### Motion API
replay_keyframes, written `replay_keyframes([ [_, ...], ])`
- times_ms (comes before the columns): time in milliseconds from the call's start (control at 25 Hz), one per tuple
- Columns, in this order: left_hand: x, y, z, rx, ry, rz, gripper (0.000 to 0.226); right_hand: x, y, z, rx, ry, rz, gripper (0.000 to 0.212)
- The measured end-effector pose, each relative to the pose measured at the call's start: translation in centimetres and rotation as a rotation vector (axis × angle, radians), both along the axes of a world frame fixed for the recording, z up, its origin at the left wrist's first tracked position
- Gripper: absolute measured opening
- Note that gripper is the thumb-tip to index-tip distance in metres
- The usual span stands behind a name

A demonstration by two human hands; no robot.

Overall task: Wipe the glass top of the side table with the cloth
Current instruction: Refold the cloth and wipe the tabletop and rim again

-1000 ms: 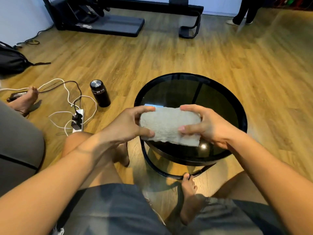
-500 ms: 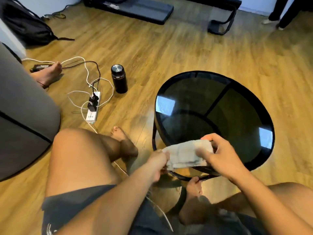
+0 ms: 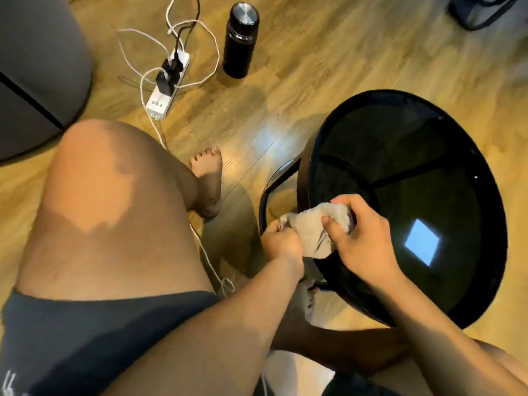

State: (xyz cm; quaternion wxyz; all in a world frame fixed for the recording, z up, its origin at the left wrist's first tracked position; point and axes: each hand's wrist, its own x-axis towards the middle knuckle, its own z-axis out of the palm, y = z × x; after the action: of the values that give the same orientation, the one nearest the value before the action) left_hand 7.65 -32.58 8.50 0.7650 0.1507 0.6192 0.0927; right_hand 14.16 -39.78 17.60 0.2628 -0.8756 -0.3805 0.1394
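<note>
A round side table with a dark glass top (image 3: pixel 414 167) and a black rim stands on the wooden floor at the right. Over its near left edge I hold a bunched grey cloth (image 3: pixel 313 227) with both hands. My left hand (image 3: pixel 281 242) pinches the cloth's left end, just outside the rim. My right hand (image 3: pixel 360 238) grips the cloth's right part above the glass. Whether the cloth touches the glass I cannot tell.
A black flask (image 3: pixel 240 38) stands on the floor behind the table. A white power strip (image 3: pixel 167 81) with plugs and looped cables lies to its left. A grey cushion (image 3: pixel 37 70) fills the far left. My bare knees and feet are beside the table.
My head has tipped down and left, so the table sits further right in view. Both hands have drawn the cloth in and bunched it at the table's near left edge.
</note>
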Motion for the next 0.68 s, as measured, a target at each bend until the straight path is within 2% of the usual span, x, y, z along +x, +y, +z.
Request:
replay_keyframes([
  [120, 3.4, 5.9, 0.5, 0.21, 0.078, 0.049, 0.023, 4.0, 5.9, -0.7, 0.028, -0.06, -0.128, 0.019],
  [200, 4.9, 8.8, 1.3, 0.429, 0.104, -0.062, 0.017, 7.1, 8.9, -0.4, -0.007, -0.143, -0.252, 0.028],
  [280, 5.4, 8.9, 1.2, 0.588, 0.061, -0.161, 0.01, 8.3, 9.5, -0.5, -0.104, -0.276, -0.221, 0.042],
  [400, 4.1, 6.6, 0.7, 0.521, -0.034, -0.076, 0.02, 5.2, 8.6, -1.8, -0.186, -0.308, -0.037, 0.041],
  [440, 3.4, 5.9, 0.5, 0.488, -0.05, -0.037, 0.024, 3.5, 8.6, -2.2, -0.201, -0.3, -0.058, 0.047],
  [520, 1.5, 4.3, 0.3, 0.433, -0.077, -0.051, 0.016, 0.6, 7.8, -2.7, -0.25, -0.349, -0.136, 0.061],
  [600, -0.4, 3.0, 0.3, 0.405, -0.102, -0.148, 0.013, -2.0, 5.6, -3.0, -0.289, -0.429, -0.196, 0.062],
  [680, -1.4, 2.2, 0.6, 0.464, -0.061, -0.206, 0.014, -4.1, 2.9, -3.3, -0.267, -0.405, -0.257, 0.059],
])
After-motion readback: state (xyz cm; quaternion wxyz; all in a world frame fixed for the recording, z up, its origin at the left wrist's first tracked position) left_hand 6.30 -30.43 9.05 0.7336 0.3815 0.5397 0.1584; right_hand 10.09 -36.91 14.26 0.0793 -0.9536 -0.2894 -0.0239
